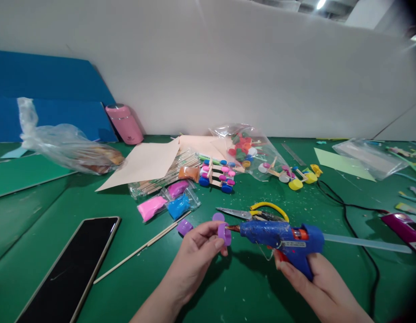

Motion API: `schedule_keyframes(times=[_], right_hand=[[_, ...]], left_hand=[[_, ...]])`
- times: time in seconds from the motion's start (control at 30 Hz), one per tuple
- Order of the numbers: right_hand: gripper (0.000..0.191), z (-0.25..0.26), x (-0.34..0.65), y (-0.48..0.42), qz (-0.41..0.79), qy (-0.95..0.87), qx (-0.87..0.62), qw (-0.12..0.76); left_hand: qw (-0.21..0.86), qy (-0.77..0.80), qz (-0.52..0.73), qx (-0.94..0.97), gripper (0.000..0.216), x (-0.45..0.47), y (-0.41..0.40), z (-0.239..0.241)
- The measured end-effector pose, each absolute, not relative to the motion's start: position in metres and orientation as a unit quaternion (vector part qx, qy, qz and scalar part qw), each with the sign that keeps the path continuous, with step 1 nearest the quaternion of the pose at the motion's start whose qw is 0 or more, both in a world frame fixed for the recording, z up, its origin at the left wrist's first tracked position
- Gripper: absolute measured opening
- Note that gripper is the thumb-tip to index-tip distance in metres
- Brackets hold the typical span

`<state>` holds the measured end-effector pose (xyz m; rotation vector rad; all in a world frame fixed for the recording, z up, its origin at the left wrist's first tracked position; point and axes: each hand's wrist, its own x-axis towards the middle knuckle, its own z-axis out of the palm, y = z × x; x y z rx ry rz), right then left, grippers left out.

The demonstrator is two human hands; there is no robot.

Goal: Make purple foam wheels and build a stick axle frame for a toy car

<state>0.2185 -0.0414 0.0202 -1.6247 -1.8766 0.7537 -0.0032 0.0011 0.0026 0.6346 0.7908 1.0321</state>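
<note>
Between the thumb and fingers of my left hand [201, 251] is a purple bottle cap [224, 234], its open side turned to the right. My right hand [315, 282] grips a blue hot glue gun [282, 235], fingers at its red trigger. The gun's nozzle points left and reaches the cap's opening; whether it touches the inside I cannot tell. A clear glue stick [366, 242] sticks out of the gun's back. Two more purple caps lie close by, one cap [184, 227] left of my fingers and another cap [218, 217] just behind them. Yellow-handled scissors [271, 208] lie behind the gun.
A phone [70, 273] and wooden skewers [140, 249] lie at left. Behind are bags of coloured clay [179, 205], a stick-and-cap model [216, 176], a bag of caps [243, 146] and a pink flask [125, 124]. A black cable [366, 255] runs at right.
</note>
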Motion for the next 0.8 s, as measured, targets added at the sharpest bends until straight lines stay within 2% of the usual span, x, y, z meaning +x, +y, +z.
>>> schedule_keyframes(times=[0.47, 0.8], right_hand=[[0.023, 0.0146, 0.2193, -0.0428, 0.317, -0.666, -0.624, 0.258], [0.025, 0.0172, 0.2171, -0.039, 0.302, -0.676, -0.621, 0.257]], left_hand=[[0.752, 0.346, 0.469, 0.307, 0.023, -0.0051, -0.0002, -0.0006], [0.751, 0.346, 0.469, 0.309, 0.023, -0.004, 0.0018, -0.0002]])
